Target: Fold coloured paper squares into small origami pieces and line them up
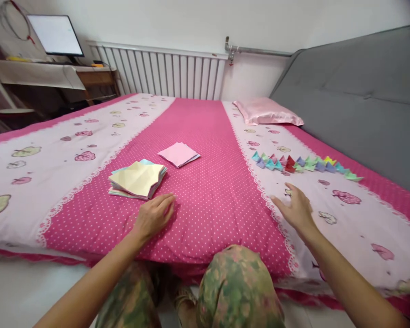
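My left hand lies palm down on the pink dotted bedspread, fingers together and holding nothing, just below a stack of coloured paper squares with a yellow sheet on top. My right hand rests flat and open on the white flowered strip, below a row of several small folded paper shapes in many colours. A second, smaller pile of pink paper lies further up the bed.
A pink pillow sits at the head by the grey padded headboard. A white radiator runs along the far wall. A desk with a monitor stands far left. My knees are at the bed's near edge.
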Motion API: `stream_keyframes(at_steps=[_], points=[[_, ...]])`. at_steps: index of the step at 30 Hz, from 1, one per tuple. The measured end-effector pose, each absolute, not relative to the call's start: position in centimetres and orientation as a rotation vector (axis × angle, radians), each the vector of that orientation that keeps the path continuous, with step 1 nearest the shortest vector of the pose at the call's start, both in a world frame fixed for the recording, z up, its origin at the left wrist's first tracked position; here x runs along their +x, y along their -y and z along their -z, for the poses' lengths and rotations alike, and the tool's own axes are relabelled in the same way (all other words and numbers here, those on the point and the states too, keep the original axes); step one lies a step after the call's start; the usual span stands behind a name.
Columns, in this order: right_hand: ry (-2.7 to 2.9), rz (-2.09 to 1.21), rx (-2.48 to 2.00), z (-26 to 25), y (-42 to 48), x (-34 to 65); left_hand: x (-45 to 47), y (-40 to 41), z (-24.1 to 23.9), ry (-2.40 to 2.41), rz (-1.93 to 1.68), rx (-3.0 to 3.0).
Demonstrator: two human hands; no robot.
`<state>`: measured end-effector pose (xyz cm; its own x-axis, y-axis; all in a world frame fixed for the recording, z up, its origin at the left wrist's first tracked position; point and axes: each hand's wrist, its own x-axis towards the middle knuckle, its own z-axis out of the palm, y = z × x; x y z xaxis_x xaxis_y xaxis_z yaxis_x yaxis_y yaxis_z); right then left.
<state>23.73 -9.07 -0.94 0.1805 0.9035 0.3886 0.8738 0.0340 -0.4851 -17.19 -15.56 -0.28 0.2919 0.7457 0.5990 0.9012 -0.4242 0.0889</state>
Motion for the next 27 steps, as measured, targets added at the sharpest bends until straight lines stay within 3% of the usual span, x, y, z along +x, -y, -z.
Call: stream_keyframes(at_steps=[3, 6, 13, 17, 27], points=[[1.716, -0.285, -1.636, -1.5, 4.7, 18.4, -14.1, 11.4, -0.7, 1.681, 0.948, -2.191], [1.736, -0.476, -1.494, -2.3, 0.9, 14.3, -12.0, 6.9, -1.2, 1.987, 0.828, -2.045], [1.606, -0.679, -1.321, 3.4, -3.5, 13.5, -12.8, -0.1, 0.1, 2.140, 0.607, -1.896], [1.509, -0.751, -1.305, 6.3, -4.7, 15.1, -14.5, -1.8, 2.1, 2.158, 0.776, -1.793], [1.477, -0.834, -1.316, 6.2, -5.1, 15.1, -16.3, -2.2, 3.0, 2.180, 1.168, -1.759]])
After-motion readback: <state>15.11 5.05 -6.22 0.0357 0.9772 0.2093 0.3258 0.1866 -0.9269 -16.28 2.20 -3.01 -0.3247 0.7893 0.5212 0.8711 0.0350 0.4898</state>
